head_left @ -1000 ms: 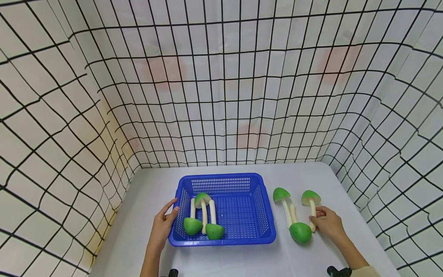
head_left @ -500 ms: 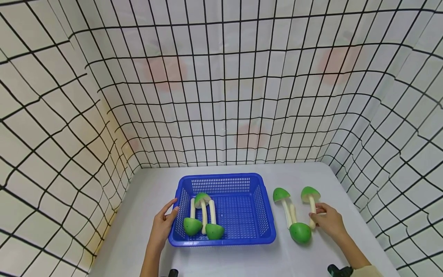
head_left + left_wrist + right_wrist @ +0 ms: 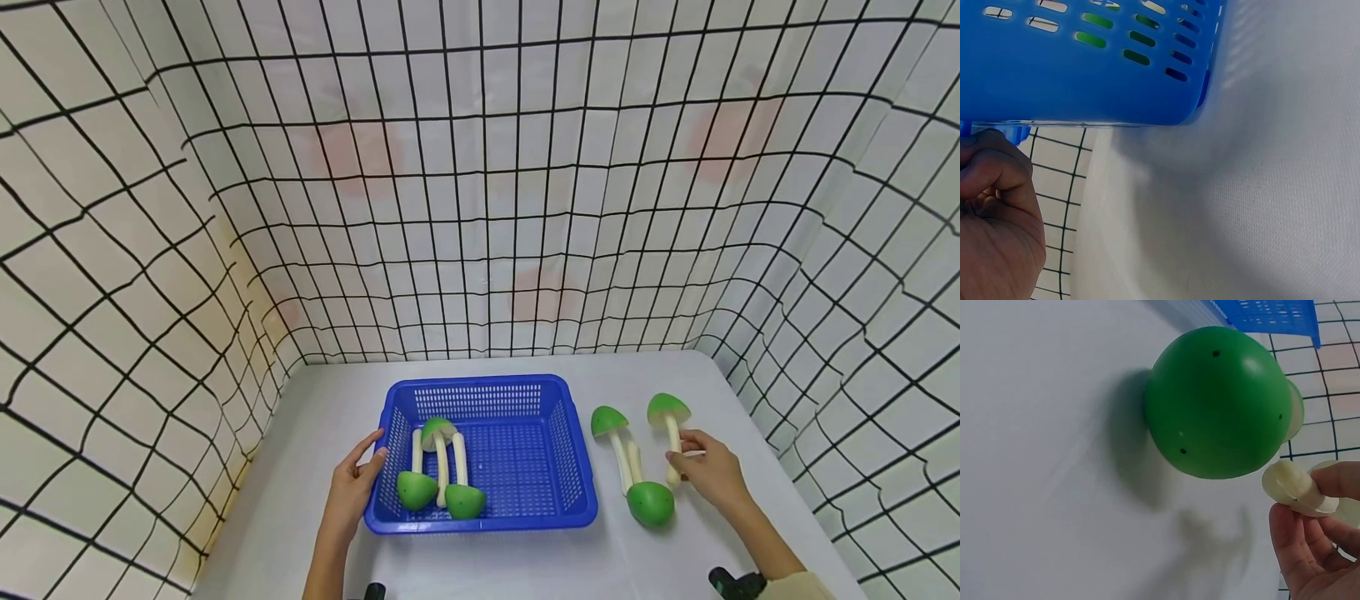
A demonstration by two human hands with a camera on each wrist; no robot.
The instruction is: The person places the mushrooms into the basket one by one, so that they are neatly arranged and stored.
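Observation:
A blue basket [image 3: 525, 522] holds three green-capped mushrooms, among them one with its cap [image 3: 466, 502] toward the front. My left hand [image 3: 351, 487] grips the basket's left rim, thumb and fingers bent at it; the left wrist view shows the curled hand [image 3: 1000, 219] beside the blue wall [image 3: 1085, 81]. To the right of the basket, my right hand [image 3: 712, 473] pinches the pale stem of a mushroom [image 3: 669, 408] whose cap points away. In the right wrist view the hand [image 3: 1322, 544] has the stem's end [image 3: 1291, 484] between thumb and fingers.
Two more mushrooms lie on the white table [image 3: 480, 571] between the basket and my right hand, one cap [image 3: 609, 421] at the back, the other [image 3: 651, 504] at the front. White walls with black netting [image 3: 480, 208] enclose the table at the back and sides.
My right hand has moved the pinched mushroom slightly away from me and to the left, its stem end coming clear of the front green cap. The left hand and basket have stayed put.

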